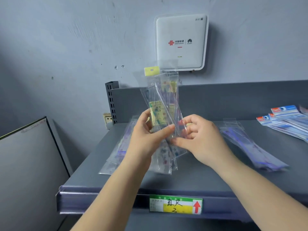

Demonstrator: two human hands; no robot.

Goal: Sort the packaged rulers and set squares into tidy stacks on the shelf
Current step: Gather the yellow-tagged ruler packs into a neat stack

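Task looks about halfway, maybe less. Some sorting is done: a pile of blue-and-red header packs (286,120) sits at the far right of the shelf (208,174), and a pile of clear packs w/ purple print (250,147) lies just left of that one. Another loose pile of clear packs (116,152) lies on the left side, partly behind the left arm, and it looks messy, edges not lined up.

Still to do: the bunch of ruler packs (164,110) is up in the air, not on the shelf yet. It stands almost upright, fanned out, not squared. One pack w/ a yellow tab sticks up highest.

The left hand (146,130) holds the bunch from the left, fingers curled round it, thumb in front. The right hand (198,135) pinches the right edge low down, fingers bent on the plastic. Both hands touch the bunch near its middle, above the shelf's middle part.

My guess: the bunch needs tapping even, then laying down as its own pile.
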